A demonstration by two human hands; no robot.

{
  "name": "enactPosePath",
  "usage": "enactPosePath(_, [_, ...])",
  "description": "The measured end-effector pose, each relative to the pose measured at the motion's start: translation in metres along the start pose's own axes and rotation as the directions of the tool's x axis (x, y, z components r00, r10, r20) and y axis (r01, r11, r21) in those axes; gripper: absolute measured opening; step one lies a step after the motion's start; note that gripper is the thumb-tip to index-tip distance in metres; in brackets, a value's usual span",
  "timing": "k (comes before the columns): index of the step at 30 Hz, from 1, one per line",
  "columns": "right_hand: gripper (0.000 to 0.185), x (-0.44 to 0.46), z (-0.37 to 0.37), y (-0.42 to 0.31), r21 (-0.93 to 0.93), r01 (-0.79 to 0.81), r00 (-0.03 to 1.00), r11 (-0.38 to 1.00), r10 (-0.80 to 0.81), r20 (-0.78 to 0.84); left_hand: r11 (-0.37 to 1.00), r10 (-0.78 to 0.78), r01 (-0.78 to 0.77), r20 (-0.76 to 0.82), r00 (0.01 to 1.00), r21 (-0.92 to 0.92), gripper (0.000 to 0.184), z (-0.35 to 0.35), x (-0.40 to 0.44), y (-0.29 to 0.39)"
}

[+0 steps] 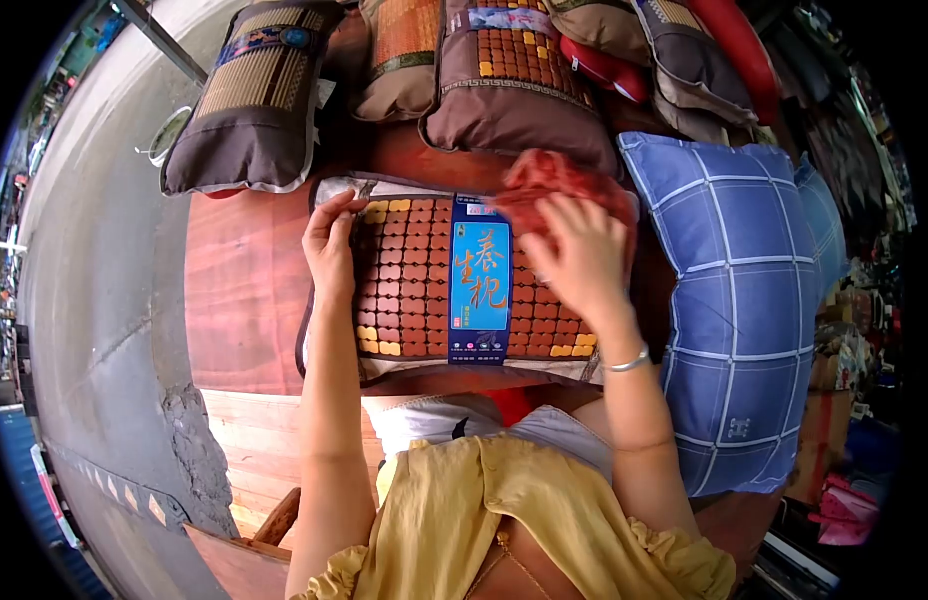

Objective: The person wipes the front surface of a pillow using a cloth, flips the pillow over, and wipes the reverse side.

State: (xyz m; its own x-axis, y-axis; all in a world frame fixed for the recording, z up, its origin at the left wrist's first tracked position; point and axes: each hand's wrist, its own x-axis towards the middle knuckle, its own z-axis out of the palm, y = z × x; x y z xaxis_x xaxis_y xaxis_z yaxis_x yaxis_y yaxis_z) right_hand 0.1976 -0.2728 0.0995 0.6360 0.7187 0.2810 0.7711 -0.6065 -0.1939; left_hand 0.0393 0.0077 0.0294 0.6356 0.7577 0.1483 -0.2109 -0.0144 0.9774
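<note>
A pillow (pixel 409 280) faced with brown and yellow tiles lies flat in front of me, wrapped round the middle by a blue paper band (pixel 481 345) with orange characters. At its upper left corner, my left hand (pixel 330 245) has its fingers closed on the pillow's edge. My right hand (pixel 587 255), slightly blurred, presses a crumpled red cloth (pixel 544 178) against the upper right part of the pillow. The cloth and hand cover that corner.
Several tile-faced pillows (pixel 519 125) line the back of the red-brown tabletop (pixel 249 300). A striped pillow (pixel 254 150) stands at back left. Blue checked pillows (pixel 729 300) lie close to my right arm. Grey pavement (pixel 104 300) runs along the left.
</note>
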Motion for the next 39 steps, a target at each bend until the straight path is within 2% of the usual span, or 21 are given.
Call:
enactPosePath(2, [0.050,-0.013,-0.004,0.041,0.064,-0.158,0.987,0.985,0.157,0.010,1.000,0.011,-0.011,0.003,1.000,0.003,0.027,0.002,-0.001,0.002])
enactPosePath(4, [0.046,-0.026,0.001,0.058,0.060,-0.160,0.980,0.985,0.166,-0.106,1.000,-0.006,0.006,-0.004,1.000,0.022,0.027,0.005,-0.002,0.006])
enactPosePath(7, [0.041,-0.038,-0.004,0.036,0.011,-0.113,0.980,0.994,0.113,-0.162,0.998,0.007,-0.008,0.016,1.000,0.063,0.027,0.007,-0.003,0.009])
enactPosePath(8, [0.039,-0.038,-0.008,0.020,-0.048,-0.046,0.975,0.998,0.035,-0.218,0.998,0.006,-0.007,0.012,1.000,0.066,0.027,0.007,-0.002,0.008])
enactPosePath(10, [0.036,-0.040,-0.014,-0.014,-0.066,0.028,0.985,0.997,-0.038,-0.169,0.998,0.005,-0.006,0.015,1.000,0.057,0.027,0.005,-0.002,0.005])
enactPosePath(12, [0.033,-0.044,-0.016,-0.054,0.033,0.204,0.969,0.978,-0.197,-0.149,0.998,-0.001,0.000,0.019,1.000,0.070,0.027,0.004,-0.002,0.006])
enactPosePath(16, [0.036,-0.062,0.016,-0.121,0.269,0.402,0.915,0.875,-0.368,-0.167,0.998,-0.006,0.005,0.017,1.000,0.067,0.027,0.004,-0.001,0.006])
enactPosePath(19, [0.038,-0.058,0.022,-0.119,0.307,0.436,0.898,0.846,-0.390,-0.202,0.991,-0.029,0.027,0.009,1.000,0.131,0.026,0.004,-0.001,0.009])
enactPosePath(23, [0.029,-0.036,-0.002,-0.057,0.131,0.240,0.948,0.962,-0.202,-0.247,0.991,-0.034,0.032,0.013,0.999,0.129,0.028,-0.003,0.006,-0.005])
enactPosePath(25, [0.035,-0.033,-0.009,-0.012,0.147,0.103,0.954,0.984,-0.057,-0.293,0.786,0.187,-0.150,0.000,0.982,0.599,0.036,-0.013,0.014,-0.020])
enactPosePath(26, [0.039,-0.033,-0.010,0.011,0.244,0.024,0.958,0.970,0.047,-0.282,0.787,0.192,-0.153,-0.001,0.981,0.598,0.036,-0.018,0.020,-0.030])
enactPosePath(27, [0.045,-0.036,-0.021,0.022,0.489,-0.294,0.926,0.821,0.371,-0.065,0.647,0.236,-0.154,-0.005,0.972,0.747,0.044,-0.023,0.027,-0.041])
enactPosePath(28, [0.056,-0.040,-0.007,0.053,0.485,-0.304,0.899,0.820,0.416,-0.139,0.480,0.282,-0.139,-0.002,0.960,0.866,0.052,-0.026,0.032,-0.044])
enactPosePath(30, [0.067,-0.054,0.038,0.116,0.496,-0.375,0.811,0.783,0.537,-0.234,0.640,0.067,0.029,-0.093,0.993,0.768,0.060,-0.027,0.042,-0.047])
enactPosePath(31, [0.065,-0.061,0.048,0.141,0.802,-0.307,0.817,0.513,0.575,-0.055,0.709,0.000,0.097,-0.138,0.990,0.698,0.062,-0.025,0.044,-0.047])
enactPosePath(32, [0.062,-0.063,0.052,0.153,0.963,-0.231,0.840,0.141,0.528,0.124,0.768,-0.067,0.163,-0.175,0.982,0.619,0.065,-0.023,0.046,-0.045])
enactPosePath(33, [0.060,-0.059,0.044,0.149,0.959,-0.254,0.843,0.125,0.516,0.155,0.783,-0.022,0.089,-0.116,0.993,0.615,0.073,-0.029,0.051,-0.049])
enactPosePath(34, [0.058,-0.055,0.037,0.145,0.955,-0.277,0.845,0.109,0.500,0.189,0.665,-0.180,0.253,-0.178,0.967,0.702,0.080,-0.027,0.051,-0.033])
enactPosePath(36, [0.051,-0.046,0.030,0.142,0.942,-0.321,0.865,0.101,0.436,0.248,0.666,-0.062,0.226,-0.250,0.966,0.711,0.075,-0.043,0.062,-0.068])
enactPosePath(38, [0.047,-0.045,0.038,0.163,0.884,-0.463,0.798,-0.073,0.401,0.451,0.806,-0.334,0.378,-0.178,0.926,0.455,0.067,-0.023,0.050,-0.014])
enactPosePath(39, [0.048,-0.046,0.040,0.166,0.874,-0.475,0.784,-0.101,0.402,0.473,0.834,-0.366,0.414,-0.196,0.910,0.366,0.051,-0.015,0.043,0.001])
